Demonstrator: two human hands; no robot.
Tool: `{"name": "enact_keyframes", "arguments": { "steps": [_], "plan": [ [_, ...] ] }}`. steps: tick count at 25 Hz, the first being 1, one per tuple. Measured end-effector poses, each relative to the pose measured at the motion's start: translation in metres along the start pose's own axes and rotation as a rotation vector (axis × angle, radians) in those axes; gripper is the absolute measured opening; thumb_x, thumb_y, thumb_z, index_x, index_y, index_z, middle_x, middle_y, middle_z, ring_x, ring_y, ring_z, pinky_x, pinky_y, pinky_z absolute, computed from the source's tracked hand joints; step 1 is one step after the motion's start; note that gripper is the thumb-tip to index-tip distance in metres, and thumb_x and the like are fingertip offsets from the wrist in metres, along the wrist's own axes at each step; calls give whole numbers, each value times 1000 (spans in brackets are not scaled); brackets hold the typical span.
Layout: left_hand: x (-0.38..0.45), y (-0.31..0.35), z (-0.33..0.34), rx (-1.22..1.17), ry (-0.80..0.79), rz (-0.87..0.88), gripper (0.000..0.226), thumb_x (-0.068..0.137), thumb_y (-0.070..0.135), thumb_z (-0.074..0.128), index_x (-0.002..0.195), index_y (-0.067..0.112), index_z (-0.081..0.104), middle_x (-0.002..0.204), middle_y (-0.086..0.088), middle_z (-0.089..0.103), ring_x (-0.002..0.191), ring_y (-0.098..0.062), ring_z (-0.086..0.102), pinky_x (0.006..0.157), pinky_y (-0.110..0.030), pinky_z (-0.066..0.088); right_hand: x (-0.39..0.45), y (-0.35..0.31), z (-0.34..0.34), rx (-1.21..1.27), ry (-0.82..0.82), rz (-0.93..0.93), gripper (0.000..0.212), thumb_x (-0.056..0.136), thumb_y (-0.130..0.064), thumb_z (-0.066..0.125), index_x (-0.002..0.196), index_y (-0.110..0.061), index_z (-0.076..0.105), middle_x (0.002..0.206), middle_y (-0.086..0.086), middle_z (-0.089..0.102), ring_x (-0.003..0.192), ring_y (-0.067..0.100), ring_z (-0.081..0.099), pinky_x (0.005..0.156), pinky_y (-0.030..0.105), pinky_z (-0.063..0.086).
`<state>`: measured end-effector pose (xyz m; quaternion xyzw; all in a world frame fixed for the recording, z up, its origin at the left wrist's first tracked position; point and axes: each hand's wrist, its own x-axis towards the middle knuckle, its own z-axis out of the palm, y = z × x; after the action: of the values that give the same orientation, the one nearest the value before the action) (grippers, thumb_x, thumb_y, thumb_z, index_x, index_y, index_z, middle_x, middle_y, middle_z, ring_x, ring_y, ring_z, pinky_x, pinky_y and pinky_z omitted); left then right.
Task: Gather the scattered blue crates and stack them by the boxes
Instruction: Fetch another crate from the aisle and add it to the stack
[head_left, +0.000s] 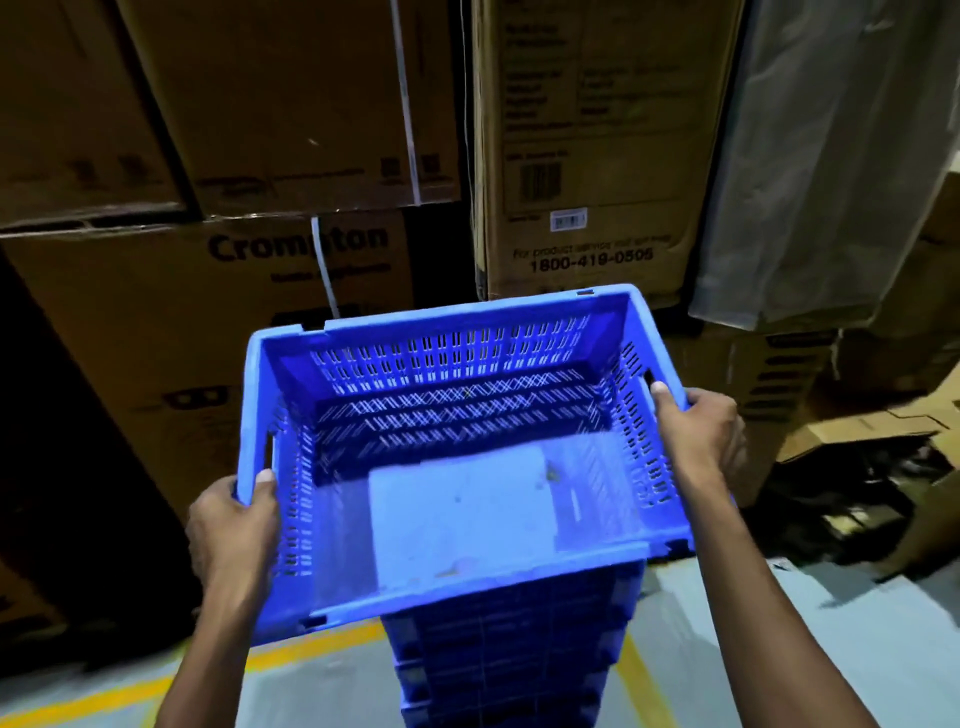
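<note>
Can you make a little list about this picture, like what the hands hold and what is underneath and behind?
held thing: blue slotted plastic crate, open side up
left hand: grips the crate's left rim
right hand: grips the crate's right rim
inside the crate: pale flat sheet
below it: stack of blue crates
behind: big brown cardboard boxes
floor: grey with yellow line
</note>
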<state>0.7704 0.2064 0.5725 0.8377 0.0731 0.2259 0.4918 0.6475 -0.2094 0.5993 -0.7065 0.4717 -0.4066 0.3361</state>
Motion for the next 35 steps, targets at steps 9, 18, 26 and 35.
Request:
{"name": "enact_keyframes", "arguments": {
  "steps": [9,18,26,35],
  "plan": [
    [22,13,95,140,-51,-142,36,92,38,60,77,6,67,58,-17,63,59,-33,65,60,-39,51,104,7,63,-87,-233,-10,40,84,-52,60,105,-22,74,98,11,75,96,34,69,74,32,47],
    [79,36,146,317,-136,-223,37,84,43,64,80,7,71,83,-19,71,80,-38,68,68,-38,50,157,8,102,-81,-470,32,28,66,-29,56,81,-11,72,73,7,73,71,31,68,59,31,46],
    [120,45,187,301,-255,-250,32,90,32,61,74,6,70,71,-15,71,66,-31,65,56,-34,44,171,-6,128,-319,-507,-19,59,71,-62,51,92,-9,66,88,15,72,82,35,68,74,38,55],
    [135,45,194,394,-305,-241,32,93,40,58,90,8,63,82,-13,68,68,-31,65,53,-34,43,163,-20,136,-471,-438,-52,49,87,-49,59,115,-9,65,117,21,67,109,40,63,86,40,49]
  ]
}}
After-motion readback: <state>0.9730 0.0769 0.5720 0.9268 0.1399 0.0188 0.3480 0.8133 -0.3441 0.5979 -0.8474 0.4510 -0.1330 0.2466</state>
